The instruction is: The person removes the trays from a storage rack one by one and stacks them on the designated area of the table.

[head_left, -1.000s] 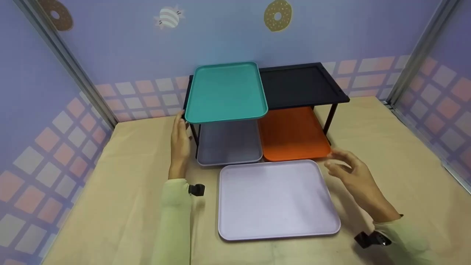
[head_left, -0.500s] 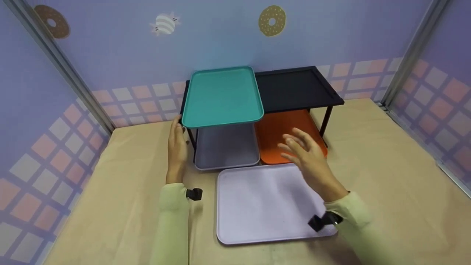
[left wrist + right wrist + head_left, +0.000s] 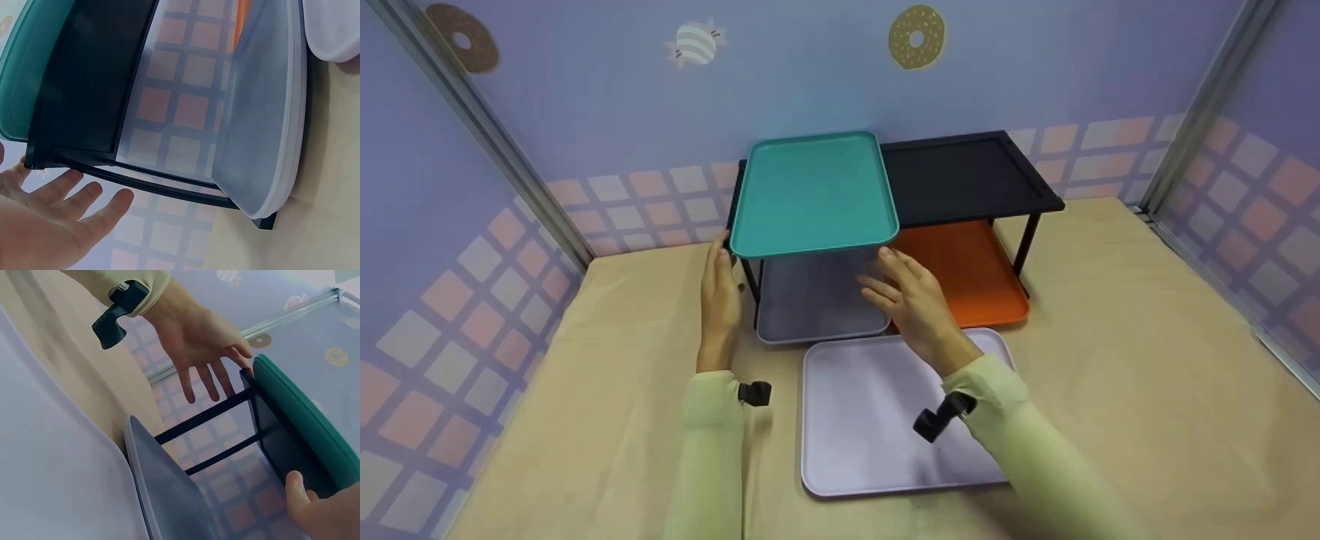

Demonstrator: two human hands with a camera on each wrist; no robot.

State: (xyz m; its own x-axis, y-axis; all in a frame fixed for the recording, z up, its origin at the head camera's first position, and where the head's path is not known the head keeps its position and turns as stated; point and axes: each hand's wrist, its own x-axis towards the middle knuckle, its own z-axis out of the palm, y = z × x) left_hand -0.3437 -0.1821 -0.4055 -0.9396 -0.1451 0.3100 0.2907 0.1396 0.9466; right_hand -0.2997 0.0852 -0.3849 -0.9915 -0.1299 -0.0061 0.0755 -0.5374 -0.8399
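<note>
A teal tray (image 3: pixel 817 195) lies on the left part of a black rack (image 3: pixel 967 178), its front edge jutting past the rack. My left hand (image 3: pixel 720 300) is at the rack's left end with fingers straight, by the tray's front left corner; in the left wrist view the fingers (image 3: pixel 84 197) spread by the rack's top corner. My right hand (image 3: pixel 919 307) is just below the teal tray's front right corner, fingers parted; contact cannot be told. Beneath the rack sit a grey tray (image 3: pixel 821 296) on the left and an orange tray (image 3: pixel 971 277) on the right.
A pale lilac tray (image 3: pixel 885 420) lies in front of the rack, under my right forearm. The cloth-covered table (image 3: pixel 1140 337) is bounded by patterned panels (image 3: pixel 810 75) at the back and sides. Thin black legs (image 3: pixel 1026 244) hold up the rack.
My right hand has moved left and away from me, from beside the orange tray's front right corner to the teal tray's front right corner. The left hand stays by the rack.
</note>
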